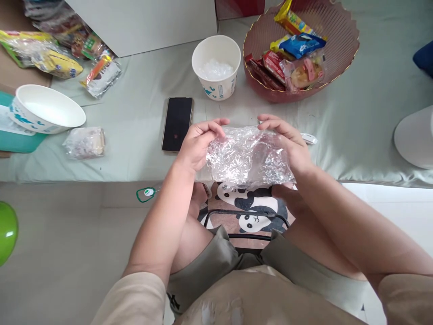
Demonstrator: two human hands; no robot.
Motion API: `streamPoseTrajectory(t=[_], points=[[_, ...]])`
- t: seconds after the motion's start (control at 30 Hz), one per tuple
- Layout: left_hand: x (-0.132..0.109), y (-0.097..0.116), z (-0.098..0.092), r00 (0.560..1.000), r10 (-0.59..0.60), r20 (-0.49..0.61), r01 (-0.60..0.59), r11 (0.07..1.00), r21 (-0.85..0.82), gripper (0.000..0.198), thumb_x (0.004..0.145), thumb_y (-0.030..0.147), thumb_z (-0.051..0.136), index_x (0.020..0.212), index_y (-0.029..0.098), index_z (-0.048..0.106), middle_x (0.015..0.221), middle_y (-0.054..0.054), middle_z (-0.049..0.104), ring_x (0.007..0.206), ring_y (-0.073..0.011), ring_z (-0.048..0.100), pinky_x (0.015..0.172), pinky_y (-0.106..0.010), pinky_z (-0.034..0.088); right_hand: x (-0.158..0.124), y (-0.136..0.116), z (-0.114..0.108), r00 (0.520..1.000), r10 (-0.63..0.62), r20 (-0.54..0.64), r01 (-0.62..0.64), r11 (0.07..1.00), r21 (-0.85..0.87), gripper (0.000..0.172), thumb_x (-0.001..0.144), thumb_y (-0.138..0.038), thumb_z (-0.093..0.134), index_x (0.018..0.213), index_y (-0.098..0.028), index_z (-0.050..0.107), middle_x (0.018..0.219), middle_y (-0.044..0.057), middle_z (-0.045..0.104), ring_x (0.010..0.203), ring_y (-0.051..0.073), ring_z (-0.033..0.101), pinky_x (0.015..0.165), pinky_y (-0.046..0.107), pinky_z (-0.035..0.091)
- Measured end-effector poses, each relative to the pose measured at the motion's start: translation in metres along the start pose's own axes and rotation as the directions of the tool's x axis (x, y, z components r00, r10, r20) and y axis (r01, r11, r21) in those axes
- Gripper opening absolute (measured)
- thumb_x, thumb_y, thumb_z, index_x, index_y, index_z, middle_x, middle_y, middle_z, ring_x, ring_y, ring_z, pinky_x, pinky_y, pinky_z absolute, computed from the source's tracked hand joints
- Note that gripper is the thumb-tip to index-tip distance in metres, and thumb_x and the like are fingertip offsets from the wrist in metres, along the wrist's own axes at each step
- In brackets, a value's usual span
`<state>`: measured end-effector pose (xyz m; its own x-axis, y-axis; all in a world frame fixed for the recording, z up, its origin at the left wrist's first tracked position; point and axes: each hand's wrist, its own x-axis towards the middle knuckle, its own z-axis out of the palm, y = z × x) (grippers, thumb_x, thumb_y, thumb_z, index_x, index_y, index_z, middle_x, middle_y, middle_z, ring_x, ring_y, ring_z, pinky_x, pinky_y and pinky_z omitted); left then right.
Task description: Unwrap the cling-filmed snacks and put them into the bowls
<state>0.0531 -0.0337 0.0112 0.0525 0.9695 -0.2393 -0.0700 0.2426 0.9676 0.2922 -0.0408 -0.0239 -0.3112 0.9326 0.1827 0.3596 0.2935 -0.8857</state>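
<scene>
A crinkled, clear plastic bag (243, 155) is stretched between my two hands over the front edge of the cloth-covered table. My left hand (201, 142) grips its left side, thumb and fingers closed on the film. At the opposite side, my right hand (289, 142) holds the bag, its fingers curled over the upper corner. Creases and glare hide whether anything lies inside. Just beyond the bag stands a white paper bucket (219, 88) with a blue print and some clear, crumpled plastic in it. A black phone (177, 124) lies beside my left hand.
A reddish ribbed bowl (341, 54) of wrapped snacks stands behind my right hand. To the left are another paper bucket (50, 108), a small wrapped packet (84, 143) and a cardboard box (20, 74) with snack bags. A white cylindrical object (416, 137) stands far right.
</scene>
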Motion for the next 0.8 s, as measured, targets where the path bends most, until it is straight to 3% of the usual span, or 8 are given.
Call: streamPoseTrajectory(t=[0.17,0.23,0.27,0.4,0.5,0.63,0.73,0.8], points=[[0.003,0.000,-0.001,0.999,-0.050,-0.013,0.049,0.995,-0.084,0.010,0.080,0.015,0.060,0.071,0.020,0.057,0.118,-0.003,0.075,0.094,-0.0195,0.074,0.083,-0.037,0.061,-0.001,0.000,0.006,0.998,0.056,0.016,-0.057,0.996,0.063,0.065,0.108,-0.045,0.001,0.149,-0.027,0.048,0.117,0.013,0.075,0.107,0.029,0.073,0.080,0.050,0.060],[0.005,-0.001,-0.001,0.999,-0.046,-0.012,0.045,0.995,-0.088,0.005,0.084,0.023,0.058,0.087,0.022,0.063,0.119,-0.004,0.073,0.099,-0.0223,0.074,0.083,-0.038,0.062,-0.001,0.000,0.010,0.985,0.153,0.082,-0.167,0.962,0.215,0.052,0.108,-0.050,0.021,0.148,-0.029,0.047,0.110,0.011,0.077,0.102,0.028,0.075,0.077,0.048,0.061],[0.005,-0.001,-0.001,0.999,-0.052,-0.008,0.051,0.994,-0.100,0.014,0.088,0.029,0.057,0.100,0.025,0.064,0.118,-0.004,0.073,0.103,-0.0243,0.074,0.083,-0.040,0.062,-0.001,0.000,0.012,0.972,0.205,0.114,-0.230,0.925,0.303,0.047,0.104,-0.049,0.037,0.145,-0.029,0.047,0.109,0.010,0.077,0.100,0.028,0.075,0.076,0.046,0.061],[0.003,-0.005,-0.001,0.979,-0.184,0.086,0.196,0.965,-0.175,0.050,0.091,0.046,0.065,0.136,0.031,0.050,0.113,-0.006,0.073,0.103,-0.0271,0.077,0.079,-0.041,0.062,0.001,0.000,0.018,0.938,0.328,0.111,-0.339,0.805,0.487,0.056,0.084,-0.034,0.066,0.136,-0.031,0.044,0.109,0.005,0.075,0.088,0.023,0.075,0.068,0.038,0.060],[0.001,-0.011,0.002,0.944,-0.307,0.117,0.322,0.936,-0.143,0.054,0.076,0.025,0.080,0.125,0.026,0.058,0.100,-0.004,0.077,0.076,-0.0186,0.075,0.062,-0.027,0.056,0.004,-0.004,0.017,0.928,0.372,0.026,-0.330,0.788,0.520,0.054,0.080,-0.029,0.066,0.130,-0.033,0.046,0.101,0.001,0.072,0.077,0.018,0.071,0.060,0.031,0.054],[0.001,-0.012,0.007,0.963,-0.257,0.086,0.266,0.956,-0.126,0.017,0.073,0.017,0.075,0.087,0.017,0.065,0.077,-0.001,0.074,0.061,-0.0085,0.066,0.054,-0.018,0.049,0.009,-0.016,0.014,0.835,0.543,-0.090,-0.371,0.676,0.636,0.040,0.079,-0.034,0.068,0.116,-0.031,0.052,0.080,-0.004,0.062,0.060,0.012,0.058,0.053,0.026,0.045],[0.000,-0.010,0.010,0.987,-0.128,0.093,0.145,0.966,-0.213,0.021,0.067,0.018,0.078,0.082,0.018,0.063,0.076,0.002,0.072,0.068,-0.0099,0.070,0.063,-0.020,0.055,0.009,-0.028,0.012,0.818,0.575,0.001,-0.388,0.551,0.739,0.041,0.078,-0.051,0.073,0.106,-0.028,0.055,0.082,-0.002,0.062,0.063,0.014,0.058,0.057,0.030,0.049],[-0.001,-0.009,0.011,0.985,-0.094,0.143,0.126,0.962,-0.240,0.030,0.064,0.024,0.083,0.089,0.019,0.066,0.081,0.001,0.075,0.073,-0.0128,0.073,0.067,-0.023,0.058,0.007,-0.034,0.011,0.840,0.534,0.095,-0.437,0.564,0.700,0.041,0.074,-0.052,0.080,0.098,-0.025,0.059,0.080,0.000,0.062,0.064,0.015,0.058,0.059,0.031,0.049]])
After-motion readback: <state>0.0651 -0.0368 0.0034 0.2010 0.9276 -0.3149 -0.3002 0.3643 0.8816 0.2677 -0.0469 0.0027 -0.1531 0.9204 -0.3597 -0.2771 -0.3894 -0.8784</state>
